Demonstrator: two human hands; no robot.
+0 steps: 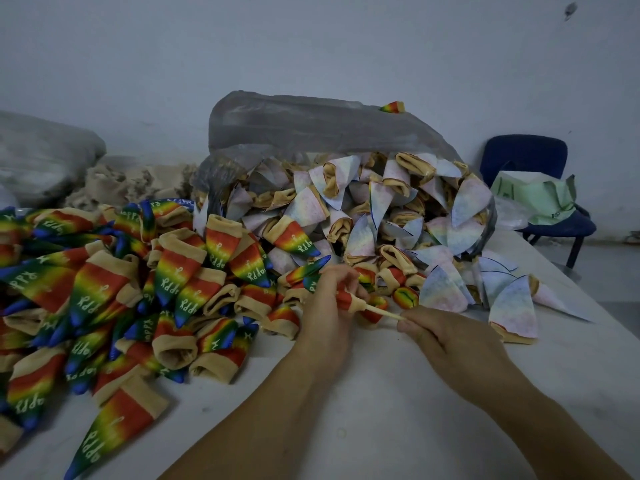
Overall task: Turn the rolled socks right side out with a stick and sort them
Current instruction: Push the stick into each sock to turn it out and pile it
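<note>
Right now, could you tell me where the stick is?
Lower centre of the head view: the stick runs from the sock gripped by the left hand to the right hand pinching its end.

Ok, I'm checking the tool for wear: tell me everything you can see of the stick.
The stick is thin, straight and pale cream; its material is unclear. It lies nearly level just above the table. Its left end goes into the beige cuff of a rainbow sock gripped by the left hand; the right hand pinches its other end.
</note>
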